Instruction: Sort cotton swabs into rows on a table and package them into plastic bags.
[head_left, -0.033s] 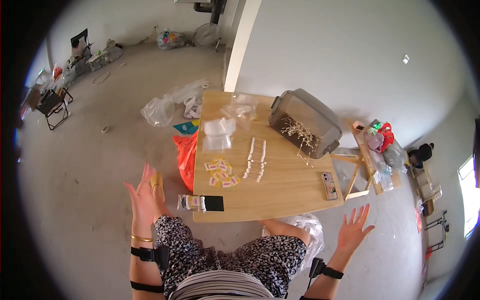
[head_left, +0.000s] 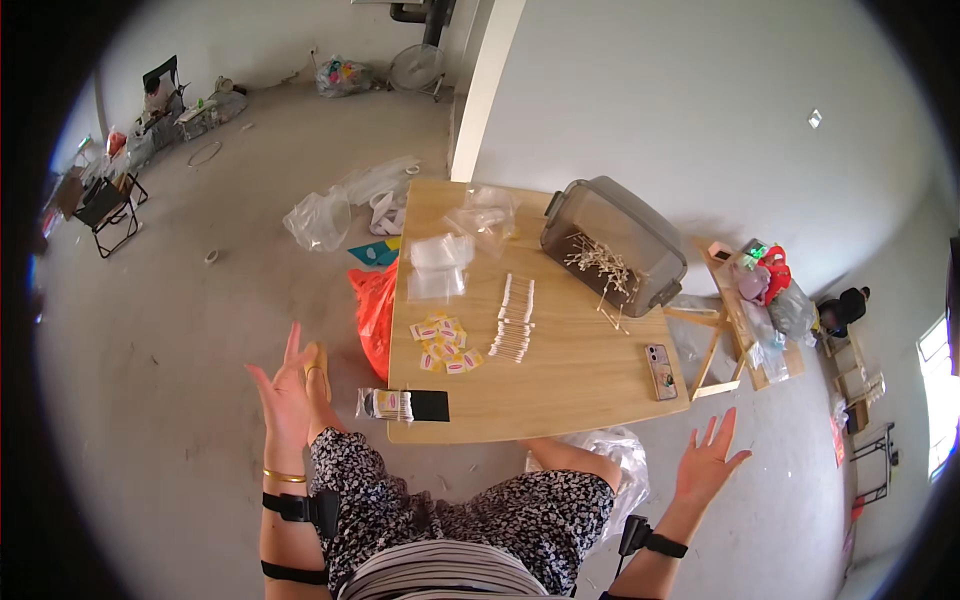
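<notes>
pale walls (head_left: 700, 110) and a grey floor (head_left: 180, 330) surround a wood-topped surface (head_left: 570, 400). at its near side the fingers of both hands are spread wide and hold nothing: the left hand (head_left: 287, 402) is raised beyond the near left corner, the right hand (head_left: 704, 470) off the near right corner, and neither touches anything.

nearest the left hand, a clear packet (head_left: 388, 404) of swabs lies by a black pad (head_left: 430, 406), its left end jutting past the edge of the surface. it should be light, with a slick, crinkly film — best pinched across the middle, since the overhanging end could tip. nearest the right hand, a phone (head_left: 660, 372) lies flat near the right edge; it looks stiff and smooth, best lifted by its 2 long sides.

farther in, yellow-and-white cards (head_left: 445, 343) lie in a loose heap, probably thin and easily slid apart. beside them, cotton swabs (head_left: 512, 338) run in a long, tidy row; the sticks look slim and likely to roll, so a small bunch is best held mid-shaft, off the soft tips. beyond are clear bags (head_left: 438, 267), limp and likely clingy — take those by a corner — and a grey bin (head_left: 655, 265) with tangled loose swabs (head_left: 600, 260). a red bag (head_left: 372, 322) hangs at the left edge.
</notes>
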